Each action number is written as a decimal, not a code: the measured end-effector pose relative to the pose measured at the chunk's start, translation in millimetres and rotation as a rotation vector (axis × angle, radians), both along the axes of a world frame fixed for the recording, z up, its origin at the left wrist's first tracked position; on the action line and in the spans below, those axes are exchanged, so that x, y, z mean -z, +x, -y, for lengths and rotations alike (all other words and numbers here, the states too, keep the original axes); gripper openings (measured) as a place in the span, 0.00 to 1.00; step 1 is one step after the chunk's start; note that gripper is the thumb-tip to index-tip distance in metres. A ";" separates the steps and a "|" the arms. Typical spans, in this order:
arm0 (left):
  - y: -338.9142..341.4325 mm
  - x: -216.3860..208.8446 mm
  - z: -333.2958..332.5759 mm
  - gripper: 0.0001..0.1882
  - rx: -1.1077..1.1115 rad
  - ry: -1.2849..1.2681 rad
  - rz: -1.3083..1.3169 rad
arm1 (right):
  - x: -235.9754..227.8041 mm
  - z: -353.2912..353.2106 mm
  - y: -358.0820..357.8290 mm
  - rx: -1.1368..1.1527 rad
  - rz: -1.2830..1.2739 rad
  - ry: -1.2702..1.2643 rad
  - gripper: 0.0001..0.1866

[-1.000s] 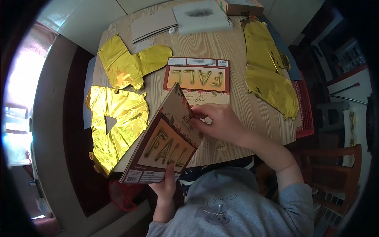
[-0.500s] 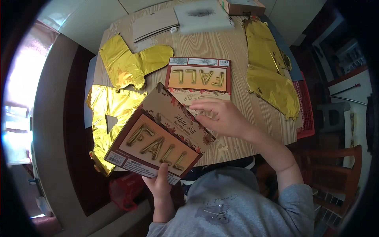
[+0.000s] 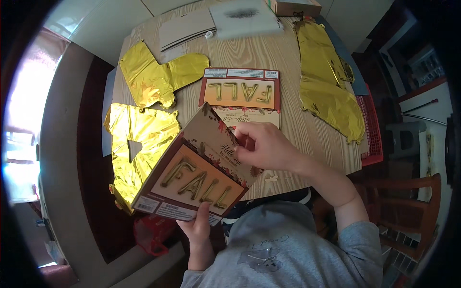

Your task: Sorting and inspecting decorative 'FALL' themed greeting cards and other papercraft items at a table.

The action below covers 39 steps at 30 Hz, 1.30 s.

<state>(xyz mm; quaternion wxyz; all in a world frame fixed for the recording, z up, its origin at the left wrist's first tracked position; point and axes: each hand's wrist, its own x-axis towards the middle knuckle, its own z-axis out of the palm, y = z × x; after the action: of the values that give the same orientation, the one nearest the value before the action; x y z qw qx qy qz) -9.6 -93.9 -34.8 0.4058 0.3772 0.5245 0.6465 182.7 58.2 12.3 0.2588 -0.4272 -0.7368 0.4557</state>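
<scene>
Now the card package (image 3: 192, 180) lies flatter than a second ago: it stood nearly edge-on then, and has since swung down so its printed orange front with gold balloon letters faces up at the camera. That reads as turning it over for handling, with the front panel exposed.

Left hand (image 3: 199, 228) grips the package's near bottom edge, thumb on the front, fingers behind it. Right hand (image 3: 266, 146) pinches the package's upper right edge, fingers curled over the rim. So both hands are closed on it, and it is held tilted above the near edge of the bench (image 3: 269, 53), not resting flat.

A second matching package (image 3: 240, 93) lies flat on the bench just beyond the right hand. Gold foil balloons lie around: one (image 3: 137, 144) under the held package's left side, one (image 3: 153, 77) farther back left, one (image 3: 326, 81) well apart on the right.
</scene>
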 end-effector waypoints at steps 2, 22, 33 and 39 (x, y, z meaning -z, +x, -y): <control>-4.0 1.7 0.0 0.23 0.018 -0.026 0.092 | -3.6 -3.7 4.8 -0.090 -0.144 -0.225 0.10; -12.7 16.4 -18.7 0.26 0.088 -0.118 0.548 | 12.1 7.3 33.1 -0.263 -0.567 -0.784 0.14; -12.9 24.0 -16.0 0.33 0.184 0.002 0.621 | 1.3 28.7 35.4 -0.343 -0.517 -0.732 0.13; -12.3 26.0 -11.3 0.33 0.241 -0.005 0.615 | -7.7 22.6 31.5 -0.248 -0.549 -0.720 0.13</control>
<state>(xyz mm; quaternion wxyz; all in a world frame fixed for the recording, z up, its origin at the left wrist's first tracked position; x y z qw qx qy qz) -21.9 -82.6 -60.8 0.6195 0.2229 0.3305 0.6762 214.2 35.6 20.0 0.2229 -0.2622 -0.4815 0.8060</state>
